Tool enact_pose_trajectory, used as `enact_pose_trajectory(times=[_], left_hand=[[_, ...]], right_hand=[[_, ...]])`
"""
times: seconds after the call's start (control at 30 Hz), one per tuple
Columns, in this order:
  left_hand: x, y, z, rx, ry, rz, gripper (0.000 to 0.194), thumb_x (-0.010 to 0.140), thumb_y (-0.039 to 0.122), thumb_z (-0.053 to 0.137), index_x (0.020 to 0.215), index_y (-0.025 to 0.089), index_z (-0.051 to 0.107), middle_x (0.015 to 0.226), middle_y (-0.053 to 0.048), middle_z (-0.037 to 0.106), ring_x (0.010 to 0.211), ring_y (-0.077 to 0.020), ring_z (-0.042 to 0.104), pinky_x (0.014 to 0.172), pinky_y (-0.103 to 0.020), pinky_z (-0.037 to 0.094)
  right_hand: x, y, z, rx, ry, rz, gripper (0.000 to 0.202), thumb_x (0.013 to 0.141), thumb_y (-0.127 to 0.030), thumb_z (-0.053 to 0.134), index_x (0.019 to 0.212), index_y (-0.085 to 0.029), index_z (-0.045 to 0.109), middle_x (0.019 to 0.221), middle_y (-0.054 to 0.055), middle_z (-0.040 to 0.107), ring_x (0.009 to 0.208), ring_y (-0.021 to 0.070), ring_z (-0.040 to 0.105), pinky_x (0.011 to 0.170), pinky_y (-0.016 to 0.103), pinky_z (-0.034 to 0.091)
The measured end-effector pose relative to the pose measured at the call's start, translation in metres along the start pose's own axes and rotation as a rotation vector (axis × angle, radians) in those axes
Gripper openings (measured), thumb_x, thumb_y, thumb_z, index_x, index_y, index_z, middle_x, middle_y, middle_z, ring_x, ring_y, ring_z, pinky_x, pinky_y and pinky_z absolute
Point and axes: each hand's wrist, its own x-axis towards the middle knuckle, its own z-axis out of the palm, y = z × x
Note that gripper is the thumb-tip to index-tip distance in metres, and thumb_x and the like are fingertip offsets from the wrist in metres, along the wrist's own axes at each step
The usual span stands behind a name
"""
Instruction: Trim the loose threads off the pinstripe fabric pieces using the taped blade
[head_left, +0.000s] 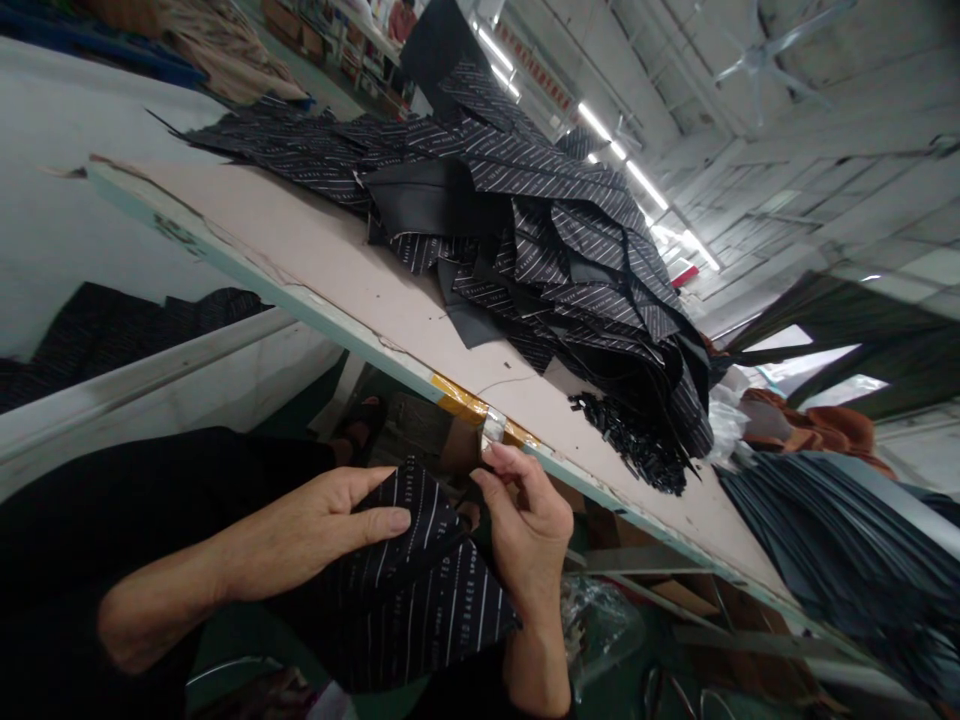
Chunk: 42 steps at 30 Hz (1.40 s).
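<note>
A black fabric piece with white lettering and stripes (pixel 442 590) hangs below the table edge, over the person's lap. My left hand (pixel 352 520) grips its upper left corner, thumb on top and fingers behind the cloth. My right hand (pixel 529 510) is raised at the table edge, its thumb and index finger brought close together beside a shiny silver wrapped bit (pixel 492 428) on yellow tape (pixel 457 398). Whatever is between those fingertips is too small to make out. The fabric's right side lies against my right wrist.
A large heap of striped black fabric pieces (pixel 525 220) covers much of the tilted-looking table (pixel 337 250). Small black bits (pixel 634 445) lie in a pile near its edge. Dark grey folded cloth (pixel 840 540) is stacked at right. A plastic bag (pixel 600 620) is below the table.
</note>
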Motion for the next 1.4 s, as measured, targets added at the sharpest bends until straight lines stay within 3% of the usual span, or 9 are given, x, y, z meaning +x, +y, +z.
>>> enact_pose_trajectory(times=[0.37, 0.53, 0.6, 0.7, 0.8, 0.93, 1.1, 1.27, 1.4], left_hand=[[0.003, -0.004, 0.004, -0.045, 0.09, 0.021, 0.032, 0.089, 0.05, 0.079, 0.111, 0.027, 0.08, 0.097, 0.002, 0.08, 0.09, -0.0176, 0.072, 0.082, -0.023, 0.056], [0.006, -0.001, 0.017, -0.081, 0.176, 0.056, 0.035, 0.086, 0.05, 0.081, 0.11, 0.025, 0.078, 0.093, 0.0, 0.08, 0.086, -0.0185, 0.072, 0.08, -0.024, 0.057], [0.008, -0.001, 0.022, -0.073, 0.208, 0.064, 0.035, 0.087, 0.05, 0.08, 0.11, 0.024, 0.077, 0.089, 0.0, 0.08, 0.085, -0.0196, 0.073, 0.08, -0.025, 0.058], [0.01, -0.002, 0.03, -0.04, 0.231, 0.076, 0.034, 0.087, 0.051, 0.079, 0.107, 0.024, 0.077, 0.087, 0.0, 0.079, 0.086, -0.0214, 0.073, 0.08, -0.027, 0.059], [0.011, -0.001, 0.037, 0.023, 0.237, 0.071, 0.031, 0.085, 0.052, 0.081, 0.094, 0.022, 0.078, 0.082, 0.001, 0.077, 0.079, -0.0187, 0.071, 0.072, -0.023, 0.058], [0.015, 0.003, 0.043, 0.087, 0.237, 0.054, 0.026, 0.076, 0.043, 0.09, 0.09, 0.022, 0.081, 0.081, 0.001, 0.079, 0.077, -0.0166, 0.071, 0.071, -0.02, 0.055], [0.02, 0.006, 0.05, 0.115, 0.355, 0.079, 0.022, 0.07, 0.04, 0.091, 0.075, 0.021, 0.083, 0.07, 0.001, 0.076, 0.067, -0.015, 0.066, 0.063, -0.018, 0.052], [0.02, 0.007, 0.05, 0.177, 0.352, 0.038, 0.021, 0.072, 0.042, 0.089, 0.073, 0.021, 0.082, 0.066, 0.002, 0.072, 0.064, -0.0142, 0.063, 0.058, -0.018, 0.049], [0.018, 0.004, 0.048, 0.305, 0.321, 0.013, 0.021, 0.074, 0.042, 0.086, 0.073, 0.021, 0.083, 0.067, 0.001, 0.072, 0.065, -0.0154, 0.062, 0.06, -0.019, 0.049]], right_hand=[[0.014, 0.011, 0.005, 0.056, 0.02, -0.023, 0.027, 0.083, -0.016, 0.078, 0.109, -0.025, 0.08, 0.087, 0.0, 0.074, 0.073, 0.0148, 0.066, 0.073, 0.028, 0.057], [-0.01, 0.016, -0.014, 0.529, 0.096, 0.308, 0.033, 0.088, -0.045, 0.077, 0.116, -0.027, 0.079, 0.098, 0.006, 0.079, 0.08, 0.0193, 0.073, 0.072, 0.032, 0.061], [-0.024, 0.011, -0.021, 0.668, 0.051, 0.422, 0.045, 0.083, -0.058, 0.079, 0.113, -0.025, 0.081, 0.103, 0.009, 0.081, 0.086, 0.0227, 0.075, 0.076, 0.034, 0.063], [-0.04, -0.001, -0.022, 0.657, -0.011, 0.62, 0.053, 0.061, -0.047, 0.097, 0.108, -0.024, 0.083, 0.094, 0.006, 0.082, 0.082, 0.022, 0.075, 0.074, 0.03, 0.061], [-0.046, -0.011, -0.016, 0.63, 0.023, 0.759, 0.034, 0.06, -0.035, 0.097, 0.089, -0.021, 0.086, 0.078, 0.003, 0.079, 0.067, 0.0174, 0.069, 0.063, 0.026, 0.057], [-0.046, -0.015, -0.011, 0.598, -0.015, 0.699, 0.018, 0.069, -0.03, 0.091, 0.084, -0.022, 0.086, 0.077, 0.003, 0.079, 0.068, 0.0173, 0.068, 0.065, 0.027, 0.057], [-0.048, -0.013, -0.014, 0.581, -0.067, 0.599, 0.011, 0.071, -0.026, 0.088, 0.081, -0.023, 0.086, 0.077, 0.001, 0.078, 0.071, 0.0173, 0.069, 0.067, 0.026, 0.056], [-0.048, -0.011, -0.025, 0.585, -0.111, 0.485, 0.057, 0.071, -0.029, 0.09, 0.127, -0.033, 0.076, 0.117, 0.004, 0.08, 0.087, 0.0187, 0.073, 0.08, 0.029, 0.061], [-0.046, -0.016, -0.031, 0.388, -0.142, 0.269, 0.059, 0.079, -0.018, 0.082, 0.134, -0.032, 0.071, 0.119, 0.005, 0.079, 0.083, 0.0176, 0.073, 0.084, 0.032, 0.062]])
